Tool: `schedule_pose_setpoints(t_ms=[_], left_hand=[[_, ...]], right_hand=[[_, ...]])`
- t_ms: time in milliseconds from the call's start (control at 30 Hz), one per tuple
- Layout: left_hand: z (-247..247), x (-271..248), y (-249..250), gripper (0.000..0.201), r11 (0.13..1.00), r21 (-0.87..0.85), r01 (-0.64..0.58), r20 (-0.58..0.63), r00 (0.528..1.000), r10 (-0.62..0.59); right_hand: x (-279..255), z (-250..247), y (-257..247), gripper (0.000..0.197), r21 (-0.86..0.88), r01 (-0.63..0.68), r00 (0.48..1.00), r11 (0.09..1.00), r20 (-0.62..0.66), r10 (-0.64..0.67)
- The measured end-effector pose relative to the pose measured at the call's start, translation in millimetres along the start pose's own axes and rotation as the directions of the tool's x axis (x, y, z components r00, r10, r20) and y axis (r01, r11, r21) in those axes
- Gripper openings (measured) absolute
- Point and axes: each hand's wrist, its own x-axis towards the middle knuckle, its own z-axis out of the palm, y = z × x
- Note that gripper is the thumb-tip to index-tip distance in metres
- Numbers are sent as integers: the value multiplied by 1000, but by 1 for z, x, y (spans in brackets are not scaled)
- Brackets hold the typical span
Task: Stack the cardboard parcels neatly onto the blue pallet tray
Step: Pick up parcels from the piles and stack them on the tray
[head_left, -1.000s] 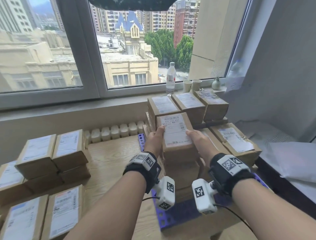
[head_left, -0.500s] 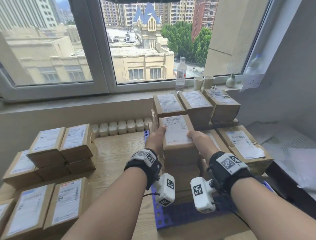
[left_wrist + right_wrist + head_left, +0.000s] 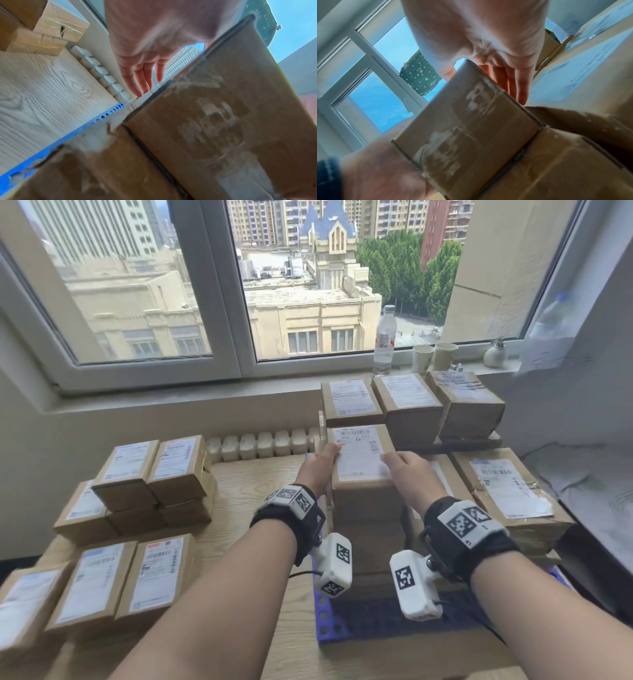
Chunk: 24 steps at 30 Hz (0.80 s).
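A brown cardboard parcel with a white label tops a stack of parcels on the blue pallet tray. My left hand lies against its left side, thumb at the label's edge. My right hand lies against its right side, thumb on top. In the left wrist view the fingers run straight beside the parcel, above the tray's perforated edge. In the right wrist view straight fingers lie flat along the parcel. The parcel rests level on the one below.
Behind the stack is a row of three parcels; a larger parcel lies to its right. Several loose parcels sit on the wooden table at left. A water bottle and cups stand on the sill.
Both hands stay on the top parcel's sides and the parcel stays on the stack. Only my head view has shifted a little.
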Motion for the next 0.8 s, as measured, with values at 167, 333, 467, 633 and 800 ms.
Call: schedule_pose_setpoints(t_ms=[167, 333, 467, 633, 800], left_hand=[[-6, -31, 13, 53, 997, 39, -73, 15, 997, 72], [-16, -40, -3, 44, 964, 206, -166, -87, 978, 187], [-28, -65, -8, 42, 912, 322, -252, -145, 939, 311], [-67, -83, -33, 40, 865, 475, -164, -196, 938, 286], [-127, -96, -71, 45, 699, 715, -21, -183, 959, 216]], right_hand=[[-12, -3, -7, 48, -116, 149, 984, 982, -83, -159], [-30, 6, -12, 36, -290, 525, 791, 800, -180, -584], [-48, 34, -27, 34, -281, 702, 661, 655, -85, -745], [-73, 76, -37, 32, -204, 772, 625, 601, 80, -776], [-98, 128, -32, 35, -207, 765, 641, 610, 335, -691]])
